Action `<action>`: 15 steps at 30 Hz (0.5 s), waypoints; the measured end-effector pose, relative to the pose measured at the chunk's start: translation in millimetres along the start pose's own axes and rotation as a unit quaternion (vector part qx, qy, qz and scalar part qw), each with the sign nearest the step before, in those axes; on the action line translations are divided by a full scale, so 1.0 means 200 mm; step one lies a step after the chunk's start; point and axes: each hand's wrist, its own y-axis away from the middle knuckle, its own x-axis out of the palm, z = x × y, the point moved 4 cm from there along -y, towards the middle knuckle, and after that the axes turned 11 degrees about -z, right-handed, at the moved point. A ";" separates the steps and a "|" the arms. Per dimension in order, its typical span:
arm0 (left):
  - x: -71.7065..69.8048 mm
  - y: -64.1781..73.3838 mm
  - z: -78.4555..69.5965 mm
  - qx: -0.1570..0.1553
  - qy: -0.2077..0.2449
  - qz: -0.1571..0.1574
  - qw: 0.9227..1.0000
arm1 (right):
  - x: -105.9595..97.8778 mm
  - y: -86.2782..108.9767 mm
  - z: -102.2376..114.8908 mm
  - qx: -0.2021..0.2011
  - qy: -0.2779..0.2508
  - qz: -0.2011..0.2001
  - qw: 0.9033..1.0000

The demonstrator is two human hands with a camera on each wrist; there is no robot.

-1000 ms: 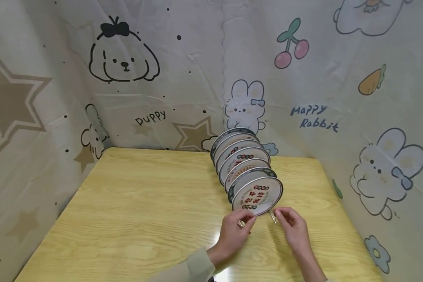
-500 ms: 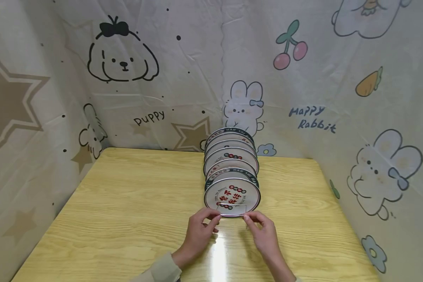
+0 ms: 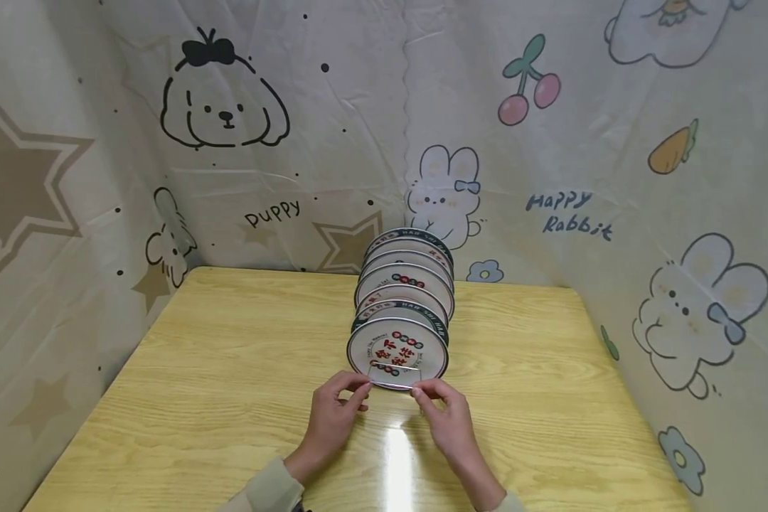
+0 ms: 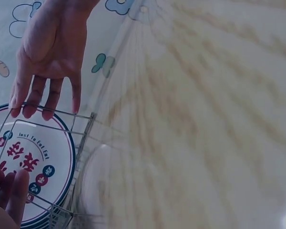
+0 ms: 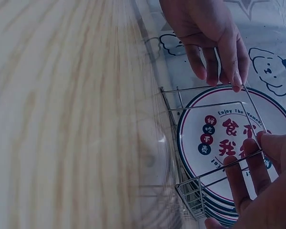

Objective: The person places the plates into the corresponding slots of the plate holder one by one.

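Note:
A metal wire rack (image 3: 394, 365) stands on the table and holds several round white plates upright in a row, one behind another. The front plate (image 3: 400, 348) has red characters and a dark rim; those behind are partly hidden. My left hand (image 3: 335, 412) pinches the left end of the rack's front wire. At the right end, thumb and fingers of my right hand (image 3: 449, 421) pinch that wire too. Both wrist views show the rack's open wire frame (image 5: 214, 174) around the plates, with the fingers at its top corners. Neither hand grips a plate.
A wood-grain table (image 3: 249, 370) extends on both sides of the rack. Behind and beside it hangs a pale cloth (image 3: 339, 114) printed with animals and stars. The rack's far end stands near the back cloth.
Both hands have moved the rack and its plates to the left. The row stood slanted at first and now runs nearly straight back. Both hands keep their hold on the front wire.

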 end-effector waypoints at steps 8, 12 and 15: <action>-0.03 -0.02 0.00 0.003 -0.022 0.005 1.000 | 0.02 -0.02 0.01 -0.018 -0.008 0.010 1.000; -0.04 -0.03 0.00 0.005 -0.023 0.001 1.000 | 0.03 -0.02 0.03 -0.010 -0.011 0.017 1.000; -0.05 -0.03 0.00 0.005 -0.021 0.000 1.000 | 0.04 -0.03 0.04 -0.012 -0.011 0.017 1.000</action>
